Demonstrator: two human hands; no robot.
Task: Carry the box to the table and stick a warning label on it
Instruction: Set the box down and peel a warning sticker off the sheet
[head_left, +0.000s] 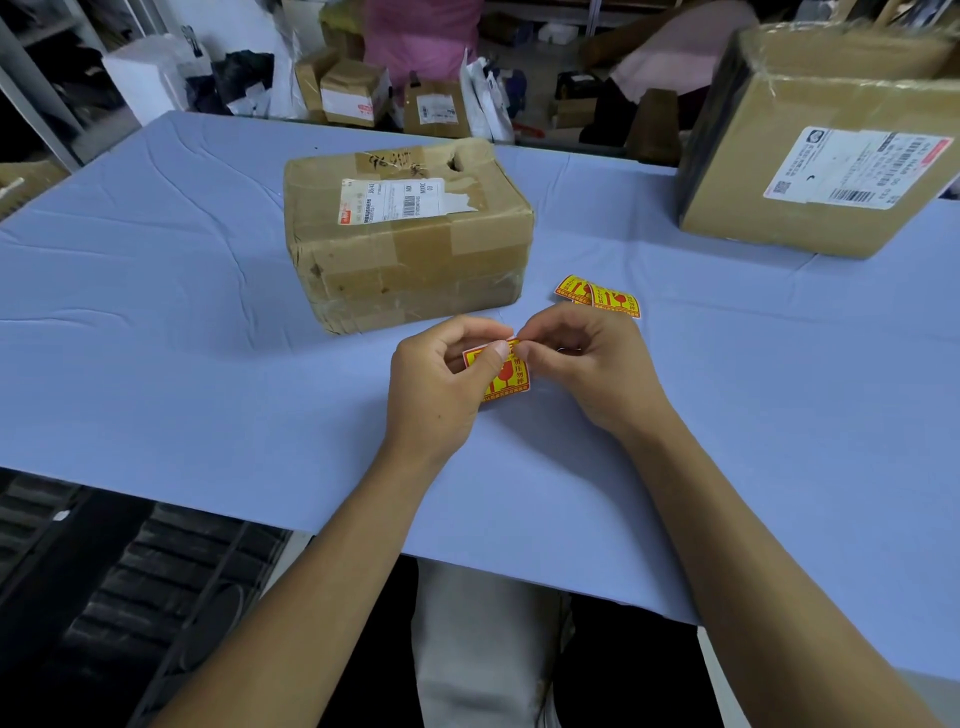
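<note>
A worn brown cardboard box (405, 234) with a white shipping label on top rests on the blue table (182, 322). Just in front of it, above the table, I hold a yellow and red warning label (506, 376). My left hand (441, 384) grips the label's left side with the thumb across its face. My right hand (587, 369) pinches the label's top right corner with fingertips. Part of the label is hidden behind my left thumb.
Two more warning labels (597, 296) lie on the table right of the box. A larger taped cardboard box (821, 145) stands at the back right. Beyond the far edge, several parcels (353, 88) and bags crowd the floor.
</note>
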